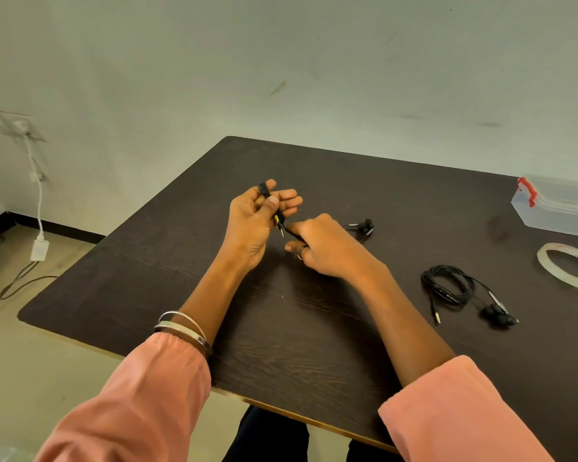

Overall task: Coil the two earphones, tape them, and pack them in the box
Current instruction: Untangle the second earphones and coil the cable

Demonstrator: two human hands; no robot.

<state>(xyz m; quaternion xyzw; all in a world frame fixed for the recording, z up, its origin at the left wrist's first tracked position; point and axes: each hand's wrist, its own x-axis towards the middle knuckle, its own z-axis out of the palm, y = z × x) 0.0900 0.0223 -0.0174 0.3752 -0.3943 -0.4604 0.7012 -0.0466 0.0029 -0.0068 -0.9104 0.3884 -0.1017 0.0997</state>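
Head view: left hand (pixel 254 221) and right hand (pixel 324 245) fingers pinch black earphone cable (pixel 289 231); no legible writing.

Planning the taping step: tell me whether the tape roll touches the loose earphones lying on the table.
Apart. The head view shows bare table between the tape roll and the loose earphones.

A dark wood-grain table (pixel 147 288) stands against a scuffed pale wall (pixel 281 61) on a beige floor (pixel 20 361), with a white charger (pixel 39 250) hanging from a wall socket (pixel 19 125) at left.
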